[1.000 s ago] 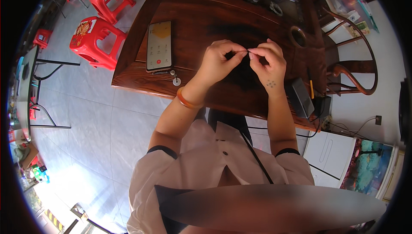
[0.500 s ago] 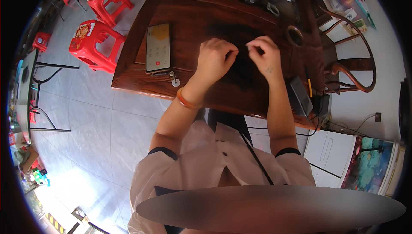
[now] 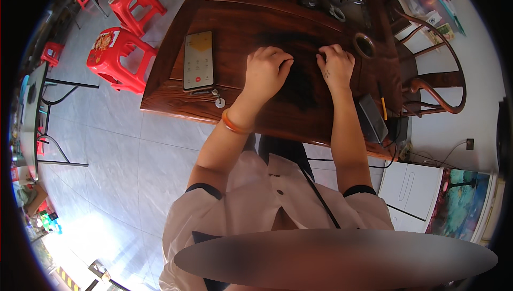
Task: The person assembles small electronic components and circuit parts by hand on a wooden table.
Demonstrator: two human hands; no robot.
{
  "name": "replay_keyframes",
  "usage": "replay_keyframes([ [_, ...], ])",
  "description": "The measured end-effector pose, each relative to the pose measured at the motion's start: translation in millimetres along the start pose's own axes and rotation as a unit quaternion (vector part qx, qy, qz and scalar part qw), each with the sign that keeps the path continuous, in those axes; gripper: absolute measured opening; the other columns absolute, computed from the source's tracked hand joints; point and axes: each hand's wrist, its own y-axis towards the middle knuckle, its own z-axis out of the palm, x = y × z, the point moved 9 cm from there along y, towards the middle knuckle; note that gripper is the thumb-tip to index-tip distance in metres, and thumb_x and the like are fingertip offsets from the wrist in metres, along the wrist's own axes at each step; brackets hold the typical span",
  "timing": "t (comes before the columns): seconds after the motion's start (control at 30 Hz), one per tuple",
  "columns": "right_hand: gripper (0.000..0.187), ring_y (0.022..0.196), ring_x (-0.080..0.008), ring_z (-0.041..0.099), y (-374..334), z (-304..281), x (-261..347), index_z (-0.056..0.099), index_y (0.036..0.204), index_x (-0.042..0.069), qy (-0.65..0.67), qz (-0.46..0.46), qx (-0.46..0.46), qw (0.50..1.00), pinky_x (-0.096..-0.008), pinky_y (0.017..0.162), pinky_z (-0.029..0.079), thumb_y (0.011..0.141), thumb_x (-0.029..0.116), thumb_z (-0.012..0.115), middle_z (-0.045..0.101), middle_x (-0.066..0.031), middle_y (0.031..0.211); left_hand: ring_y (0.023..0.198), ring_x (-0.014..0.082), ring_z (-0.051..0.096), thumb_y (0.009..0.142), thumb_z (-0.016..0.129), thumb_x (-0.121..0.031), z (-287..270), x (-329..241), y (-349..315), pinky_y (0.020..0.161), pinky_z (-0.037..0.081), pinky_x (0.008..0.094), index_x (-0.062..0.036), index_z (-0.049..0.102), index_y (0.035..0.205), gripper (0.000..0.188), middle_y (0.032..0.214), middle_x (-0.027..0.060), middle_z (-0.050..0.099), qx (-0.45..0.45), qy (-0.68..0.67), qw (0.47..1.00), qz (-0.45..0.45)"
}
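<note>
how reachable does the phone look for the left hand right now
Probably yes: the phone lies on the tabletop to the left of the left hand, with nothing visible between them, though whether its pinched fingertips hold anything is unclear.

White light glares on the floor [image 3: 107,221] at the lower left. The dark worktop [image 3: 230,29] shines a little. Both hands [image 3: 265,75] [image 3: 337,69] look clear. Edges bend, corners go black, and a blurry oval [image 3: 336,259] covers the bottom.
</note>
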Motion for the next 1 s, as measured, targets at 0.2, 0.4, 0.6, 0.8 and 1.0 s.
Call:
replay_keyframes([
  [0.2,0.009,0.083,-0.0196,0.059,-1.7,5.8,8.0,0.066,0.08,0.015,-0.008,-0.036,-0.015,0.999,-0.046,0.095,0.037,0.071,0.013,0.068,0.06,0.0004,0.08,0.081,0.0275,0.061,0.076,0.067,-0.007,-2.2,-3.2,2.5,0.072,0.047,0.0371,-0.0065,0.068,0.085,0.009,0.088,0.0066,0.065,-0.007,-0.05,0.999,0.008],
  [0.4,0.005,0.079,-0.0195,0.06,3.3,-22.8,24.2,0.065,0.08,0.014,0.012,-0.041,-0.053,0.998,-0.052,0.101,0.033,0.075,0.014,0.067,0.061,0.0001,0.078,0.089,0.0292,0.063,0.078,0.064,0.001,-10.3,-0.9,4.6,0.073,0.051,0.0342,-0.0037,0.065,0.095,0.018,0.095,0.0121,0.065,-0.041,-0.15,0.988,0.003],
  [0.6,0.006,0.077,-0.0199,0.06,1.7,-17.3,14.6,0.064,0.083,0.014,0.025,-0.055,-0.05,0.997,-0.0531,0.101,0.033,0.078,0.013,0.066,0.061,-0.0012,0.075,0.088,0.0289,0.064,0.077,0.063,0.004,-10.1,-4.2,8.5,0.073,0.052,0.0332,-0.0032,0.063,0.1,0.024,0.098,0.0125,0.065,-0.037,-0.182,0.982,-0.018],
  [0.8,0.012,0.076,-0.0227,0.061,3.4,-41.8,23.4,0.062,0.084,0.01,0.149,-0.046,-0.083,0.984,-0.0435,0.085,0.044,0.075,0.009,0.07,0.063,-0.0048,0.077,0.086,0.027,0.065,0.076,0.064,0.005,-9.6,-6.7,7.6,0.072,0.053,0.0328,-0.0029,0.063,0.103,0.027,0.101,0.0136,0.064,-0.037,-0.187,0.982,-0.002],
  [1.0,0.019,0.065,-0.0139,0.061,-4.6,-66.6,53.0,0.059,0.085,0.003,0.413,-0.044,-0.045,0.909,-0.0267,0.058,0.048,0.074,0.002,0.074,0.062,-0.006,0.075,0.083,0.0241,0.066,0.077,0.065,0.005,6.6,-10.0,2.7,0.07,0.053,0.03,0.0009,0.064,0.101,0.024,0.096,0.0146,0.065,0.028,-0.254,0.967,-0.017],
])
